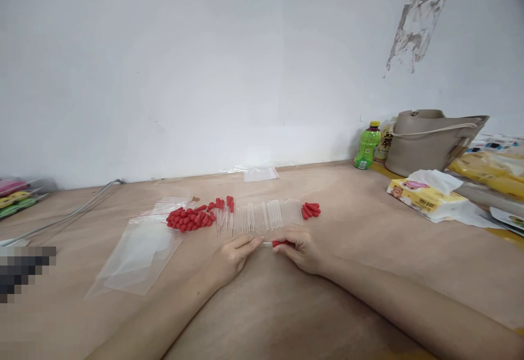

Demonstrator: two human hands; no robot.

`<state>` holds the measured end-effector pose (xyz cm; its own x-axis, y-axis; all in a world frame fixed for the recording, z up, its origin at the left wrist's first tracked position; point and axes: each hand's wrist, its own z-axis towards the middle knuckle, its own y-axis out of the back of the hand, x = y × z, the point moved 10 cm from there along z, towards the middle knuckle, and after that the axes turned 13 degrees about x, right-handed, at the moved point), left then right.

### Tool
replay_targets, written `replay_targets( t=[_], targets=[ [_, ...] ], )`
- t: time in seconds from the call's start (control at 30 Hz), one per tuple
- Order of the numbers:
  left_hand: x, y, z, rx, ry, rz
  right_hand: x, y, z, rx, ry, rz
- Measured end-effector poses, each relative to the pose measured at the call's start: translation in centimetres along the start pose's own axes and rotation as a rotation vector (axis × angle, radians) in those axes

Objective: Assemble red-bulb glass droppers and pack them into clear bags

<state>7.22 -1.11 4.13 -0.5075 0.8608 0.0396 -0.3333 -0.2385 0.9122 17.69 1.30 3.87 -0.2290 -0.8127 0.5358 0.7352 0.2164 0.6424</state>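
Brown tabletop (368,273) against pale wall (204,65). Left hand (237,256): thumb and finger pinched closed on clear tube (267,244). Right hand (301,251): fingers closed round red bulb (279,244), tube end at bulb's mouth, both just in front of tube row (266,215). Insertion depth unclear. Probably best: grip near joint, keep coaxial, push gently, avoid bending.

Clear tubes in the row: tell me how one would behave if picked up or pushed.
The clear tubes look thin and straight, so one would probably be stiff and light. Their see-through material may be glass, so bending could snap one. Lying side by side, they might roll if pushed.
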Motion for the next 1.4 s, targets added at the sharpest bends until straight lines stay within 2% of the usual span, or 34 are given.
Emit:
replay_targets(
  t=[0.2, 0.37, 0.53, 0.67, 0.77, 0.93, 1.4],
  targets=[
    [-0.6, -0.1, -0.1, 0.021, -0.018, 0.094, 0.9, -0.1, 0.0, 0.030, 0.019, -0.134],
    [-0.7, -0.9, 0.2, 0.061, -0.006, 0.158, 1.1, -0.4, 0.1, 0.057, 0.005, -0.264],
    [-0.8, -1.1, 0.4, 0.040, -0.019, 0.179, 1.2, -1.1, 0.4, 0.146, 0.029, -0.353],
    [-0.3, -0.2, 0.2, -0.035, 0.015, 0.107, 0.5, 0.5, 0.2, 0.050, 0.027, -0.352],
    [0.5, 0.5, -0.2, -0.073, 0.092, 0.087, -0.1, 1.7, -0.2, -0.021, 0.018, -0.323],
    [1.2, 0.2, -0.5, -0.020, 0.160, 0.071, -0.9, 1.6, -0.5, 0.030, -0.031, -0.195],
    [0.7, 0.0, -0.4, -0.007, 0.124, -0.048, 0.4, 0.4, -0.1, 0.102, 0.024, -0.204]
  ],
)
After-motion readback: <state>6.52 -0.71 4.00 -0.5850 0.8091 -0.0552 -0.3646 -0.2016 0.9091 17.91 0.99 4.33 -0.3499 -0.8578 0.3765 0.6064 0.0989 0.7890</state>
